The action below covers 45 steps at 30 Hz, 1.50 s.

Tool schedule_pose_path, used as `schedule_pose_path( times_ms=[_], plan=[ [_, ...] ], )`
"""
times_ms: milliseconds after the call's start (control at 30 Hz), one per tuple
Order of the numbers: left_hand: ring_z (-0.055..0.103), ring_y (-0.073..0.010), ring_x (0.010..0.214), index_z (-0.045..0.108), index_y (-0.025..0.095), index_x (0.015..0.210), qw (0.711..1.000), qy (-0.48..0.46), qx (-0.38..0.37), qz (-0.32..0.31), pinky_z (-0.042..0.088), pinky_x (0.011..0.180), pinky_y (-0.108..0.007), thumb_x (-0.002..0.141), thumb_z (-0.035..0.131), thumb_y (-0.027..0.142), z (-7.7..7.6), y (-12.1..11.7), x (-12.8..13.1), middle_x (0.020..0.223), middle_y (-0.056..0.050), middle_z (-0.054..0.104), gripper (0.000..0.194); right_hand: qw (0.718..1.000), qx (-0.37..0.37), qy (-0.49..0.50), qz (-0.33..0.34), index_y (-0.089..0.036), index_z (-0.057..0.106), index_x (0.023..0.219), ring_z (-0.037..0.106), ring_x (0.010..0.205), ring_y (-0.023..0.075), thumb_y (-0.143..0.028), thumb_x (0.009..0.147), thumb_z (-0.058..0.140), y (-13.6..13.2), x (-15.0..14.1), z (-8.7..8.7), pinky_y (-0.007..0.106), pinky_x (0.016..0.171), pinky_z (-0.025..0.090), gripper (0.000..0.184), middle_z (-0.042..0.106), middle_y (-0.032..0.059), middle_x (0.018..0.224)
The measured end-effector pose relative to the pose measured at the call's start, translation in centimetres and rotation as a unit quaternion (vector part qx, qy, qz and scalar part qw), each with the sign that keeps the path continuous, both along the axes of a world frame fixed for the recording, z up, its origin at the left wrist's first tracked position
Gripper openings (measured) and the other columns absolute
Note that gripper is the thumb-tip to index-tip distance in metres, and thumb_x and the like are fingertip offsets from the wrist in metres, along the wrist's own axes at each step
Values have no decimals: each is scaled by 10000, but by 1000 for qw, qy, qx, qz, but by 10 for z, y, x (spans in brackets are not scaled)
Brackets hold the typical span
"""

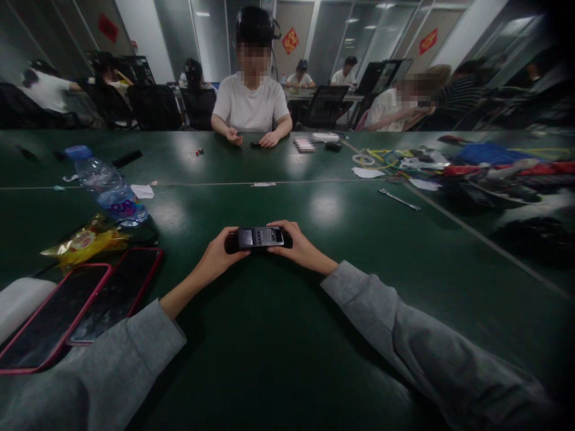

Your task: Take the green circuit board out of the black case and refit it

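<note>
A small black device (259,237) with a pale screen lies crosswise just above the dark green table (287,335), held at both ends. My left hand (221,251) is closed round its left end. My right hand (300,245) grips its right end, fingers curled over the top edge. Both forearms come from grey sleeves at the bottom of the view.
Two red-cased phones (81,311) lie face up at the near left, by a yellow snack packet (85,242) and a toppled water bottle (110,190). A person in white (250,102) sits opposite, hands on small objects. Cables, papers and a metal tool (399,199) clutter the right.
</note>
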<state>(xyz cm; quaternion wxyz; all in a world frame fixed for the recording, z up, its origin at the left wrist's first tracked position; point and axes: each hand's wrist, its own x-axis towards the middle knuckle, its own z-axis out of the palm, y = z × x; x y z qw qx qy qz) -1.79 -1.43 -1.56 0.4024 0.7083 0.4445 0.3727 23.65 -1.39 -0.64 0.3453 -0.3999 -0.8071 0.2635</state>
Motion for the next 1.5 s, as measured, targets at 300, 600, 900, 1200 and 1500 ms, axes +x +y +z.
schedule_pose_path(
  times_ms=[300,600,900,1200,1500],
  plan=[
    [603,-253,1088,519,200,1163,997,64,48,9,473,946,-465,746,741,310,9,-5,0,1150,-78,632,485,1000,6,-8,-4,-295,497,1253,453,1169,277,-383,795,703,1,0,-1,496,1003,395,510,550,58,1224],
    [587,-263,1119,513,205,1193,997,67,44,3,459,963,-479,761,725,345,9,-5,-1,1191,-88,615,501,1000,-8,-5,-4,-326,444,1328,435,1207,287,-383,806,689,-1,-1,1,528,1027,379,579,523,60,1284],
    [535,-267,1205,451,257,1311,998,39,47,8,406,1029,-496,788,698,373,9,-4,1,1319,-89,547,589,999,-39,10,-9,-330,360,1405,462,1162,258,-347,829,667,0,0,-4,529,1038,395,653,496,65,1269],
    [538,-267,1215,477,248,1291,998,52,33,10,402,1037,-499,804,678,389,10,-4,-1,1295,-90,577,545,999,-32,15,-21,-325,287,1453,431,1224,267,-386,846,642,-2,-1,0,569,1065,366,705,485,78,1270],
    [509,-271,1251,444,269,1321,998,49,25,12,393,1052,-500,801,679,378,9,-5,-1,1333,-87,542,581,997,-70,37,-19,-286,482,1314,495,1187,237,-405,888,578,4,1,-4,502,1057,409,453,507,74,1245]
  ],
)
